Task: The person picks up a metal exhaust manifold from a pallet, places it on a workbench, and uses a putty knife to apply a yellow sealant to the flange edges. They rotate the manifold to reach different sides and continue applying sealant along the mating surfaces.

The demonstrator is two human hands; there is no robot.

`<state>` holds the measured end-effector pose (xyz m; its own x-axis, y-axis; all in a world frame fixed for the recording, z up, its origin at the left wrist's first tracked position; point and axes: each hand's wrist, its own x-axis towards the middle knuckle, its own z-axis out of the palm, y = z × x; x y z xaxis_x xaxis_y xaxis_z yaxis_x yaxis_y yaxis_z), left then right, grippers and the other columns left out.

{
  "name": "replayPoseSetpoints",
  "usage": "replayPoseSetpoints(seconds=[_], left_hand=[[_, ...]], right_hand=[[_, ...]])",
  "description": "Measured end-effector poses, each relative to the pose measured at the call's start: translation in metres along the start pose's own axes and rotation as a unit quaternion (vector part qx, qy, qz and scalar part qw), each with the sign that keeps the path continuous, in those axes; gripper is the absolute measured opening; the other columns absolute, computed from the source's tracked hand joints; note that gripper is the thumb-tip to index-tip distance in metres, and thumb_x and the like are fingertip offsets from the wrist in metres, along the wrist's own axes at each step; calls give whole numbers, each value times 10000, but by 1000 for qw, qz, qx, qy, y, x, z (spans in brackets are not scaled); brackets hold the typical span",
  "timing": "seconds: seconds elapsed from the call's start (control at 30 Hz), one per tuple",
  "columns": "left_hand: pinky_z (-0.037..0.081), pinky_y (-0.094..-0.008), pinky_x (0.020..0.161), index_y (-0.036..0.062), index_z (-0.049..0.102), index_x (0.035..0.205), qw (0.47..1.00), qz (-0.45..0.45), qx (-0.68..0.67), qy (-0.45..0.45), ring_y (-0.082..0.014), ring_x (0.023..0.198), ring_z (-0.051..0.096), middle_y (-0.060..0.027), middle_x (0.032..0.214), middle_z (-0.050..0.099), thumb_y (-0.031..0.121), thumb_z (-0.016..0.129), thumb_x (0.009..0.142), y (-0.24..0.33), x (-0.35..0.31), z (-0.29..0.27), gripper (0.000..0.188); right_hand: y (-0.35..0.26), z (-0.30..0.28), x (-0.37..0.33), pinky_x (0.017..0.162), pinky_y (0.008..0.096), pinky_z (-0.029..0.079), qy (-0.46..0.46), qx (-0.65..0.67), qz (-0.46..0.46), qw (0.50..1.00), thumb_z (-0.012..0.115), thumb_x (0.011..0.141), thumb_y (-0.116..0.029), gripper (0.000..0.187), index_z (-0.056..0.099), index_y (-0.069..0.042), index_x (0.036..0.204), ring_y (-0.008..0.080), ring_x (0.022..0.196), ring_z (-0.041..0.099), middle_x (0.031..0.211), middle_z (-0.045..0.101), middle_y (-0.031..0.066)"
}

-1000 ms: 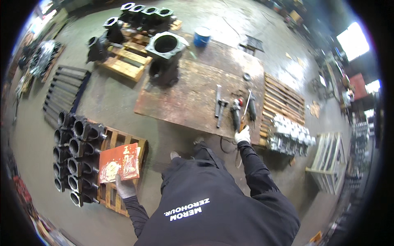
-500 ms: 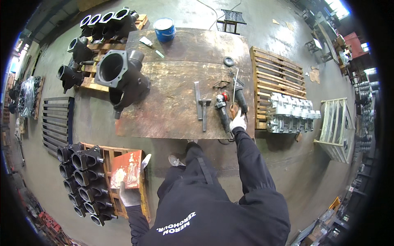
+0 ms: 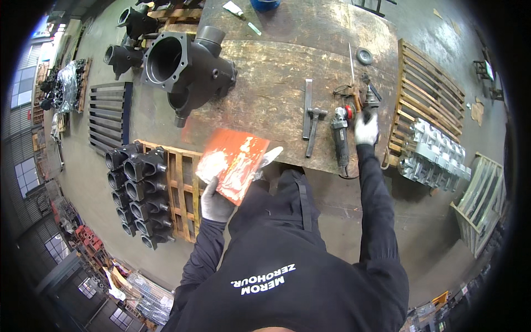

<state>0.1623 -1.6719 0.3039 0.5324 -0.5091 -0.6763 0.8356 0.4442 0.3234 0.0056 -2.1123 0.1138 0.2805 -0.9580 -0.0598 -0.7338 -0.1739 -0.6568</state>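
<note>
My left hand point(image 3: 216, 206), in a pale work glove, grips a reddish plate point(image 3: 241, 157) by its near-left edge. Whitish paste is smeared over the plate, which is tilted. Past its right edge a pale tip point(image 3: 272, 155) sticks out; I cannot tell whether it is a glove finger or a tool. My gloved right hand point(image 3: 366, 131) is closed at the table's right side, round a wooden-handled tool point(image 3: 357, 102) with a long thin shaft. A black power tool point(image 3: 371, 99) lies partly hidden by that hand. Just left lies an angle grinder point(image 3: 339, 133) with a red disc.
On the worn table point(image 3: 271, 77) are a hammer point(image 3: 313, 127), a flat metal bar point(image 3: 307, 108), a round disc point(image 3: 364, 56), a tube point(image 3: 233, 8), a blue can point(image 3: 264, 4) and a big dark casting point(image 3: 191, 72). Loaded pallets stand left and right, including silver castings point(image 3: 431, 157).
My left hand has raised the plate and brought it right, nearer the table. My right hand has moved slightly forward, and the thin-shafted tool has shifted forward with it. The view has tilted.
</note>
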Motion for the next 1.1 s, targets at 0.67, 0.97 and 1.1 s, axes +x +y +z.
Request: replayPoseSetpoints(seconds=[0.67,0.97,1.1], left_hand=[[397,-491,1144,4,453,1451,969,-155,105,-163,-324,1324,532,-158,1442,548,253,609,1010,2,57,19,530],[494,-366,1008,-41,538,1368,935,-106,252,-224,-216,1145,620,-113,1284,640,168,675,980,56,63,9,462],[516,-459,1027,-19,480,1408,937,-110,185,-276,-284,1172,628,-135,1321,615,128,611,1004,61,50,35,449]], right_hand=[[-144,-40,-241,907,397,539,-75,650,352,669,459,1054,-237,369,539,2,1324,257,1011,652,1102,663,131],[-174,-164,-286,758,359,536,-115,9,-15,993,626,1011,-255,253,637,-41,1145,239,775,702,860,707,197],[-198,-164,-297,731,356,540,-84,0,-51,995,644,995,-250,242,649,-37,1108,265,762,719,841,703,203]])
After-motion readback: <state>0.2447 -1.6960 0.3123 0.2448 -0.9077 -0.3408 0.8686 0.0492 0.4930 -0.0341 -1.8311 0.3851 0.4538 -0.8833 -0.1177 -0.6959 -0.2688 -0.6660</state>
